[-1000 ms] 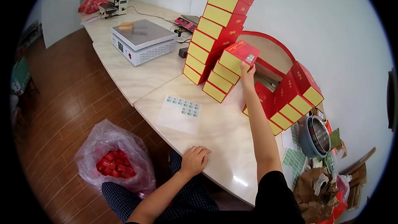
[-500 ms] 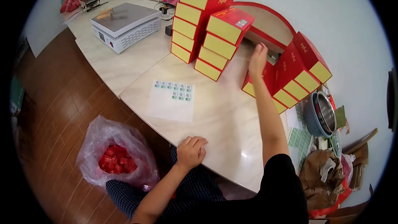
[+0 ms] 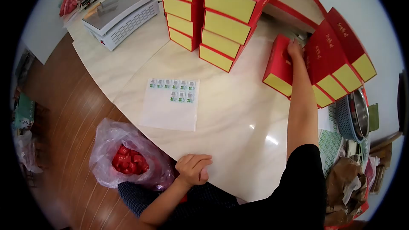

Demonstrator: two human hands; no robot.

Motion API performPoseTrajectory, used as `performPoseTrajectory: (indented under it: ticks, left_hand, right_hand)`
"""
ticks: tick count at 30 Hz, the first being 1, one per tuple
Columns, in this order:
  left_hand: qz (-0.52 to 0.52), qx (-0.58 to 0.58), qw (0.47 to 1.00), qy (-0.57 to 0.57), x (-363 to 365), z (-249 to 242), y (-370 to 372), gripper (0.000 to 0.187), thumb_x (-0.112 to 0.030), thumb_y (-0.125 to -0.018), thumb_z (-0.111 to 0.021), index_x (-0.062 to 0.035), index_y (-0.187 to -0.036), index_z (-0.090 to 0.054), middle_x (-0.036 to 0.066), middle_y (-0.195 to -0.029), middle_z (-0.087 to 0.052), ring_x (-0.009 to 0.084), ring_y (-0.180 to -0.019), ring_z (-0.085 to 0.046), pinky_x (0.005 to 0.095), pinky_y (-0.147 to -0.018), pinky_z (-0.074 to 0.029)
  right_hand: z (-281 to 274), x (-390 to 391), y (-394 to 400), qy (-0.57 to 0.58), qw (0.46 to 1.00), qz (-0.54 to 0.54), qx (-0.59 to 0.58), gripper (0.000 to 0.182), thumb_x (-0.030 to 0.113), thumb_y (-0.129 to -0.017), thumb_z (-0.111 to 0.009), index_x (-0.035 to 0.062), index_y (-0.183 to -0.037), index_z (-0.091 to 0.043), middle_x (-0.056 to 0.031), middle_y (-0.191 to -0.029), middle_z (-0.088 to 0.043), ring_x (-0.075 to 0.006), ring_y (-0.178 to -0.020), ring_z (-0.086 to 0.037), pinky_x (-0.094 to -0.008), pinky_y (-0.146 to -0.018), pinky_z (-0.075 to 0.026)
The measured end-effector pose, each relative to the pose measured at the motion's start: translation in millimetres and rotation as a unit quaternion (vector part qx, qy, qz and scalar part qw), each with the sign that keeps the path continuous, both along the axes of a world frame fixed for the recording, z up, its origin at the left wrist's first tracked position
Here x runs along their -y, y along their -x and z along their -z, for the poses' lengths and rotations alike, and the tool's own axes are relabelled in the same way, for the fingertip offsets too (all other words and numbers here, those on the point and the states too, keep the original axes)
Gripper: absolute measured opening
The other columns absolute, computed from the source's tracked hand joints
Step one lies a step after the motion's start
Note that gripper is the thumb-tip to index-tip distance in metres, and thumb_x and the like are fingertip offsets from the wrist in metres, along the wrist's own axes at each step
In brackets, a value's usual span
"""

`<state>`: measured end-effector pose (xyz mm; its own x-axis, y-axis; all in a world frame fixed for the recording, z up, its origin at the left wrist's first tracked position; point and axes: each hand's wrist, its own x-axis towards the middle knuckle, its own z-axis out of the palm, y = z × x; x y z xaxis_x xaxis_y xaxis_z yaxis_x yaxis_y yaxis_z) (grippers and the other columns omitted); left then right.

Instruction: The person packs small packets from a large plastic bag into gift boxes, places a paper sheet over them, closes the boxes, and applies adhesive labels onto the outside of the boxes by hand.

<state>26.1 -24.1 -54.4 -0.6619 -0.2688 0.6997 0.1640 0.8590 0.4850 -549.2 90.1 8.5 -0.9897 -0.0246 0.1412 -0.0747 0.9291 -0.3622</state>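
My right hand (image 3: 295, 49) is at the far end of a red box (image 3: 277, 67) with a yellow side, its fingers curled at the box's edge and partly hidden. That box lies just left of a leaning row of similar red boxes (image 3: 330, 53). My left hand (image 3: 194, 169) rests at the table's near edge, holding nothing, its fingers loosely bent and the thumb apart. A white sheet (image 3: 168, 113) bearing two rows of small green-and-white QR stickers (image 3: 174, 85) lies on the table between the hands and the stacks.
Two stacks of red-and-yellow boxes (image 3: 220, 38) stand at the back. A hot-plate-like device (image 3: 121, 19) sits at the left. Below the edge is a plastic bag (image 3: 104, 162) of red packets (image 3: 130, 160). A blue basket (image 3: 348, 117) and brown paper (image 3: 347, 187) are at right.
My right hand has come down from above the boxes onto the far end of the leftmost lying red box. My left hand stays at the table edge, its fingers straighter. The view has shifted.
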Motion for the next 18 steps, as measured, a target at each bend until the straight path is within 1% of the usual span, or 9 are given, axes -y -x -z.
performPoseTrajectory:
  ticks: [1, 5, 9, 11, 12, 14, 16, 17, 18]
  left_hand:
    - [-0.004, 0.010, 1.000, -0.002, 0, -1, 0, 0.020, -0.022, -0.077, -0.051, -0.0120, -0.069, -0.066, 0.000, -0.079, -0.069, 0.0167, -0.059, -0.059, 0.0283, -0.052, -0.044]
    - [0.004, 0.021, 1.000, 0.008, 3, 0, -2, 0.023, -0.024, -0.080, -0.049, -0.0127, -0.069, -0.066, -0.001, -0.080, -0.069, 0.0164, -0.058, -0.059, 0.0273, -0.052, -0.043]
    - [0.004, 0.024, 1.000, -0.004, 0, -1, -3, 0.029, -0.026, -0.082, -0.044, -0.0129, -0.069, -0.067, 0.000, -0.080, -0.070, 0.0185, -0.057, -0.058, 0.0300, -0.054, -0.043]
    - [0.003, 0.016, 1.000, -0.009, 0, -2, -1, 0.030, -0.026, -0.083, -0.044, -0.0123, -0.068, -0.066, 0.001, -0.080, -0.070, 0.0190, -0.058, -0.058, 0.0305, -0.054, -0.043]
    - [-0.001, 0.018, 1.000, -0.006, 0, -2, -2, 0.030, -0.025, -0.083, -0.044, -0.0120, -0.068, -0.066, 0.001, -0.080, -0.070, 0.0194, -0.059, -0.058, 0.0306, -0.055, -0.044]
    - [0.003, 0.020, 1.000, -0.010, -1, -1, -3, 0.025, -0.020, -0.082, -0.046, -0.0104, -0.070, -0.066, 0.004, -0.079, -0.069, 0.0212, -0.061, -0.060, 0.0319, -0.057, -0.046]
    - [-0.006, 0.000, 1.000, -0.010, -1, 3, 0, 0.022, -0.020, -0.081, -0.049, -0.0103, -0.070, -0.065, 0.003, -0.078, -0.069, 0.0206, -0.061, -0.060, 0.0312, -0.056, -0.046]
    - [-0.017, -0.019, 1.000, -0.007, -2, 3, 1, 0.020, -0.020, -0.079, -0.051, -0.0101, -0.069, -0.065, 0.002, -0.077, -0.068, 0.0201, -0.061, -0.059, 0.0305, -0.056, -0.046]
    - [-0.007, -0.011, 1.000, -0.007, -1, 1, -1, 0.014, -0.017, -0.079, -0.055, -0.0082, -0.083, -0.065, 0.005, -0.082, -0.068, 0.0222, -0.062, -0.060, 0.0310, -0.058, -0.046]
  right_hand:
    - [4, 3, 6, -0.024, 1.000, 0.009, -0.014, 0.054, 0.049, -0.097, -0.029, 0.0257, -0.146, -0.031, -0.0170, -0.151, -0.027, -0.0442, -0.137, -0.022, -0.0566, -0.110, -0.022]
    - [-9, 23, 3, -0.105, 0.993, -0.003, 0.060, 0.056, 0.052, -0.097, -0.024, 0.0276, -0.147, -0.031, -0.0159, -0.152, -0.024, -0.0413, -0.138, -0.021, -0.0527, -0.112, -0.017]
    - [4, 26, -1, -0.128, 0.989, -0.079, 0.009, 0.056, 0.058, -0.095, -0.026, 0.0299, -0.142, -0.038, -0.0145, -0.148, -0.032, -0.0424, -0.135, -0.026, -0.0554, -0.109, -0.024]
    - [11, 28, -27, -0.113, 0.978, -0.170, -0.051, 0.053, 0.057, -0.095, -0.032, 0.0278, -0.136, -0.047, -0.0139, -0.142, -0.040, -0.0398, -0.130, -0.035, -0.0560, -0.103, -0.033]
    - [15, 31, -46, -0.120, 0.966, -0.212, -0.087, 0.048, 0.053, -0.095, -0.036, 0.0259, -0.133, -0.051, -0.0134, -0.137, -0.046, -0.0380, -0.127, -0.040, -0.0561, -0.101, -0.036]
    - [20, 28, -90, -0.031, 0.925, -0.346, -0.153, 0.036, 0.039, -0.096, -0.044, 0.0196, -0.123, -0.060, -0.0137, -0.127, -0.054, -0.0372, -0.118, -0.047, -0.0502, -0.097, -0.041]
    - [16, 21, -150, -0.005, 0.892, -0.409, -0.192, 0.033, 0.030, -0.096, -0.047, 0.0140, -0.120, -0.062, -0.0167, -0.120, -0.057, -0.0381, -0.111, -0.049, -0.0453, -0.097, -0.040]
    - [-5, 17, -192, 0.028, 0.866, -0.475, -0.156, 0.031, 0.024, -0.094, -0.048, 0.0102, -0.119, -0.061, -0.0169, -0.118, -0.057, -0.0369, -0.112, -0.049, -0.0436, -0.099, -0.039]
    - [-15, 11, -227, 0.064, 0.844, -0.519, -0.121, 0.029, 0.018, -0.093, -0.050, 0.0060, -0.117, -0.060, -0.0165, -0.121, -0.057, -0.0353, -0.114, -0.049, -0.0420, -0.100, -0.039]
